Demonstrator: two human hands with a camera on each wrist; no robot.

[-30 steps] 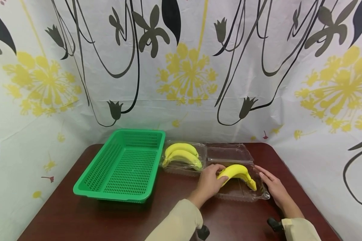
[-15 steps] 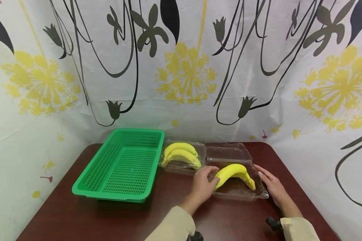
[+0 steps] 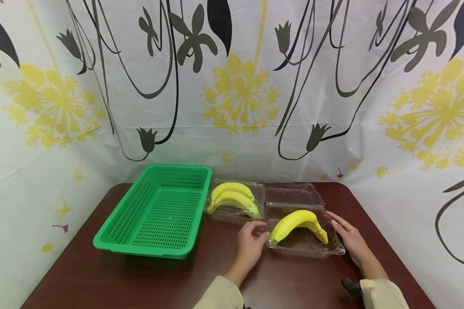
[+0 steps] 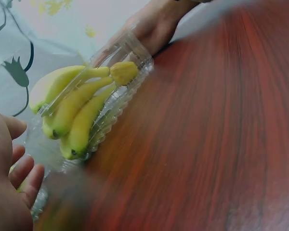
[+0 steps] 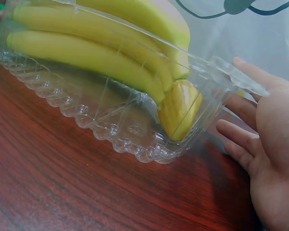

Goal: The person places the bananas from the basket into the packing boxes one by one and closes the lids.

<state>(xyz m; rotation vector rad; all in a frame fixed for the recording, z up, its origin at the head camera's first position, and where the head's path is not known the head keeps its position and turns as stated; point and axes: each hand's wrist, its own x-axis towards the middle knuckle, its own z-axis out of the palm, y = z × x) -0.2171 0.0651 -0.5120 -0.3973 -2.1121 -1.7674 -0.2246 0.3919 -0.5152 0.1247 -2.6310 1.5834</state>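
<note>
A bunch of yellow bananas (image 3: 297, 219) lies in a clear plastic clamshell box (image 3: 307, 253), its thick stem end to the right. The box's lid (image 3: 294, 195) is folded back behind it. My left hand (image 3: 251, 241) is just off the box's left side, fingers loosely bent and holding nothing. At the opposite end, my right hand (image 3: 352, 242) rests its fingers against the box's right wall. In the right wrist view the stem end (image 5: 179, 109) sits inside the box wall near that hand (image 5: 274, 139). Several bananas (image 4: 77, 115) show in the left wrist view.
A green plastic basket (image 3: 147, 249) stands at the left of the dark red wooden table (image 3: 147, 283). Between it and the box, further back, a second clear box (image 3: 232, 219) holds more bananas (image 3: 232, 198). A patterned cloth (image 3: 239, 150) hangs behind the table.
My left hand has let go of the banana bunch and drawn back to the left, out of the box. The bunch has settled lower left in the box. My right hand stays put.
</note>
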